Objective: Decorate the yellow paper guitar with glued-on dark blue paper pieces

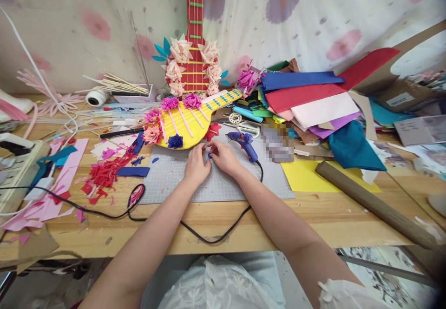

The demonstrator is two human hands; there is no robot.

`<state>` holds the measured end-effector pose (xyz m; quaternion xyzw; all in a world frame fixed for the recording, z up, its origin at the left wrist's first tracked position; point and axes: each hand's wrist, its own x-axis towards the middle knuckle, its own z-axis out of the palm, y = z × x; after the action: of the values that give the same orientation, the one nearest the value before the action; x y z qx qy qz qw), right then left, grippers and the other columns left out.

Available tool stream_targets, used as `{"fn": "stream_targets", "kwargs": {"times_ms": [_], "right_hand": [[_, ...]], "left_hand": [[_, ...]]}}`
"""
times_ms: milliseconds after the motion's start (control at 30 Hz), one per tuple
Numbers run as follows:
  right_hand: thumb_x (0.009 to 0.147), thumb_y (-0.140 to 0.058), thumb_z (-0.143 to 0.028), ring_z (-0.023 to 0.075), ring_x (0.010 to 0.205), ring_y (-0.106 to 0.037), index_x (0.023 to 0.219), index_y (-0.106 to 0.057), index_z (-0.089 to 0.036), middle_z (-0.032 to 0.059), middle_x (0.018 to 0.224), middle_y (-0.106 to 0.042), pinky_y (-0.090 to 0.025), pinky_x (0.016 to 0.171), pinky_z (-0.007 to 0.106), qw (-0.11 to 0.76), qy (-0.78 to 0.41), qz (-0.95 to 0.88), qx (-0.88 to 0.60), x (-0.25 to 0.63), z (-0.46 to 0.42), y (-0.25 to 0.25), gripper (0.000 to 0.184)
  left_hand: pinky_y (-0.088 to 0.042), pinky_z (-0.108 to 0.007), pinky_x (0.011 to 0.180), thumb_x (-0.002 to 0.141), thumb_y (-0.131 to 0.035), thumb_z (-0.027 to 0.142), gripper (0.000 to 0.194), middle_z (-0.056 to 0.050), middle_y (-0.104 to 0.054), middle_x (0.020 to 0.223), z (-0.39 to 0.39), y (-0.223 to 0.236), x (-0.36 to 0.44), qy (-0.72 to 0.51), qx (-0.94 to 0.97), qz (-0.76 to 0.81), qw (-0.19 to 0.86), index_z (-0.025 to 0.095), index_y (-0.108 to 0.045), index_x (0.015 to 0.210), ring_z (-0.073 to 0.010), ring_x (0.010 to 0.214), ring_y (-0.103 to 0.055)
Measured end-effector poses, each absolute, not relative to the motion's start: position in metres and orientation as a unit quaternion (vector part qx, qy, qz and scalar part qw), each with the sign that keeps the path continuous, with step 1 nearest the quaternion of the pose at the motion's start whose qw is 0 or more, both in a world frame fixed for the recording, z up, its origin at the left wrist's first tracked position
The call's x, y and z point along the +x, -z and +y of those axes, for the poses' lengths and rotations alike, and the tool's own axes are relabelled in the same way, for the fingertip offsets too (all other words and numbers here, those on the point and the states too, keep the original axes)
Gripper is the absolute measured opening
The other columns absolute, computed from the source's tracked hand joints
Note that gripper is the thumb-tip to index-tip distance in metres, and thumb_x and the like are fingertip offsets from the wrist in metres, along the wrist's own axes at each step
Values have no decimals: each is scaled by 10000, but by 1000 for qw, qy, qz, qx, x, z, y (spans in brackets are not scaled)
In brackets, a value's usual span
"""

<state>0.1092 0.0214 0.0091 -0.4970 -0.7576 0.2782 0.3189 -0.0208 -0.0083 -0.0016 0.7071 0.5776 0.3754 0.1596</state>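
On the left I'm seeing the cord (135, 188) looping beside the red scraps (109, 172); it's passing under both forearms (167, 211), so an arm catching it could be dragging the glue gun (245, 145) over. In the middle, the left hand (197, 162) is curling its fingers nearly closed, and I can't tell whether it's gripping anything. The lute (188, 128) is lying just beyond, so a forward knock could be crushing its flowers (175, 141). The right hand (225, 158) is bending in close, seemingly pinching a small blue piece (209, 156) over the mat (156, 193); a loose pinch could be dropping it. The gun is lying just right; if it's hot, a sideways brush could be burning a knuckle.

For room: scraps are crowding the left, bare mat is showing between the 2 forearms, the cord is bowing near the bench (278, 225) edge, and the tube (369, 200) is hemming the right.
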Motion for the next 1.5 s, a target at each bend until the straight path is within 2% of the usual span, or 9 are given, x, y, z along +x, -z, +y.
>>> {"fn": "stream_targets", "kwargs": {"times_ms": [133,267,400,600,833,967,1267,1400,1500], "right_hand": [[671,-509,-93,129,735,-553,951,-498,-217,-31,767,-565,-449,749,298,406,-377,-680,-479,108,23,-6,307],[632,-576,-155,119,702,-557,922,-450,-203,-44,722,-534,-462,710,285,475,-480,-585,-449,107,27,-2,320],[610,-596,-177,115,687,-559,910,-432,-213,-51,702,-532,-465,687,280,493,-501,-555,-444,106,27,-3,344],[600,-612,-182,108,680,-567,917,-414,-218,-53,721,-539,-481,707,289,511,-499,-530,-457,108,27,-2,375],[621,-610,-192,101,638,-573,928,-402,-218,-54,741,-539,-493,685,291,496,-500,-527,-475,109,27,-1,372],[620,-601,-159,93,612,-566,928,-408,-215,-55,743,-536,-493,661,281,490,-496,-536,-476,108,25,-1,368],[652,-573,-105,105,704,-588,928,-413,-221,-35,775,-546,-502,728,292,487,-434,-569,-501,111,26,-1,340],[664,-576,-116,103,694,-586,939,-406,-225,-33,790,-549,-502,718,288,496,-427,-570,-496,111,25,-2,341],[666,-577,-117,99,683,-585,939,-402,-224,-34,792,-549,-500,718,284,510,-432,-561,-488,110,24,-3,341]], "left_hand": [[-445,-393,904,700,-554,105,462,-88,-624,1048,-8,1,-23,-407,694,560,195,180,-469,1148,-217,996,-552],[-472,-339,807,713,-583,163,443,-76,-632,1022,-6,3,-24,-456,657,544,254,186,-469,1140,-173,883,-584],[-468,-290,713,724,-594,211,389,-37,-641,883,-4,3,-23,-480,618,537,315,191,-484,1097,-129,731,-584],[-457,-255,627,720,-583,176,315,13,-619,729,-4,0,-24,-480,588,550,347,200,-509,1025,-103,602,-554],[-448,-239,619,701,-598,184,316,-16,-635,828,-2,1,-23,-495,578,548,346,186,-525,1009,-98,644,-562],[-443,-239,618,721,-581,180,265,-9,-623,766,0,2,-23,-503,567,554,345,180,-533,982,-97,618,-542],[-452,-247,612,720,-563,142,244,7,-612,721,-5,-2,-23,-469,585,583,314,195,-540,957,-109,596,-546],[-479,-292,664,731,-525,113,181,-39,-640,820,-6,-4,-21,-404,646,598,250,186,-603,878,-131,629,-561],[-491,-301,688,722,-521,103,209,-71,-637,945,-6,-5,-21,-399,666,591,220,165,-626,892,-119,623,-552]]}}
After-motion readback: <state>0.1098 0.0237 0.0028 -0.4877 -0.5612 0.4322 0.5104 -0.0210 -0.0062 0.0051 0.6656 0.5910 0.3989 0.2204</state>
